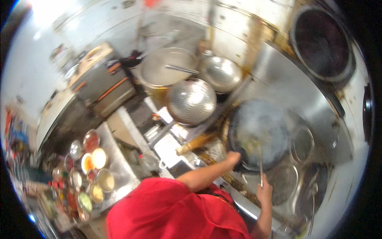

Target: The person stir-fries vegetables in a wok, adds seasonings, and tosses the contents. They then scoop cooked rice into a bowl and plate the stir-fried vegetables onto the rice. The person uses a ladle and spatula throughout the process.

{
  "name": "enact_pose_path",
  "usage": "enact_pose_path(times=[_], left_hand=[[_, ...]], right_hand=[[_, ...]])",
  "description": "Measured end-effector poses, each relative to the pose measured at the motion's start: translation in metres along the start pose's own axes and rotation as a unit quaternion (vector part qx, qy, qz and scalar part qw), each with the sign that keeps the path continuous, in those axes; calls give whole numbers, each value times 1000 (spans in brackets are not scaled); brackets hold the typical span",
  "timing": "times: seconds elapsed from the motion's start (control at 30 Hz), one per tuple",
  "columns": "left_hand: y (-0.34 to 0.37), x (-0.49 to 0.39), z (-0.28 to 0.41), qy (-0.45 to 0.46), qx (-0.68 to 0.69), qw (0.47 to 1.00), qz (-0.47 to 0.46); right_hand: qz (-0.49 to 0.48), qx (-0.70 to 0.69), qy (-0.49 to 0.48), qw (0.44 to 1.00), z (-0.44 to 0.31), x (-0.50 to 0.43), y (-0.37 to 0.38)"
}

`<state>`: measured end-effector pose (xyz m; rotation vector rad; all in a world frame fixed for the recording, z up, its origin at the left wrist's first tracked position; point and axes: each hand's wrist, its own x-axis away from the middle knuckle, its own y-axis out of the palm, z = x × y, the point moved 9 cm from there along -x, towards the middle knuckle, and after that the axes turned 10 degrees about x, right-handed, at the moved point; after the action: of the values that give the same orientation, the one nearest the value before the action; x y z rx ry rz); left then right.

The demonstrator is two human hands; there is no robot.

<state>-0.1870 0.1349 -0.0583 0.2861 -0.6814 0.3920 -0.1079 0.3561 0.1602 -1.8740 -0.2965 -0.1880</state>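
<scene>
A large dark wok (258, 134) stands on the stove, with steam over some yellowish food (250, 143) inside. My left hand (234, 159) is closed at the wok's near left rim, around what looks like a dark cloth or handle. The metal handle of a long cooking utensil (261, 167) is gripped in my right hand (265, 189), and its far end reaches down into the food. Steam and blur hide the utensil's head.
Two hammered metal woks (192, 101) (220, 74) and a big pot (167, 67) stand beyond my left arm. Round strainers (282, 183) lie right of the wok. Bowls of ingredients (105, 180) crowd the left steel counter (122, 176). Another large wok (322, 43) is at upper right.
</scene>
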Motion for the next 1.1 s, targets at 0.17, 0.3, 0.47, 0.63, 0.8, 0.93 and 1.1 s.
enact_pose_path(times=[0.17, 0.3, 0.47, 0.63, 0.8, 0.93, 1.1], left_hand=[[0, 28, 33, -31, 7, 999, -10], [2, 21, 15, -68, 36, 996, -37], [-18, 176, 42, -165, 261, 940, -145], [1, 136, 31, -185, 234, 934, -196], [0, 134, 66, -186, 209, 936, -214], [-89, 101, -44, -136, 208, 941, -228], [-59, 135, 35, -81, 225, 957, -166]], right_hand=[[-2, 134, 73, 988, 38, -17, 56], [58, -51, -83, 994, 57, 34, 66], [-51, -355, 101, 928, 28, 76, -4], [-195, -395, 74, 895, -9, 86, -38], [-12, -154, -99, 983, 19, 88, -14], [64, -51, -43, 996, 13, 88, 15], [55, -69, -10, 996, 21, 154, -8]])
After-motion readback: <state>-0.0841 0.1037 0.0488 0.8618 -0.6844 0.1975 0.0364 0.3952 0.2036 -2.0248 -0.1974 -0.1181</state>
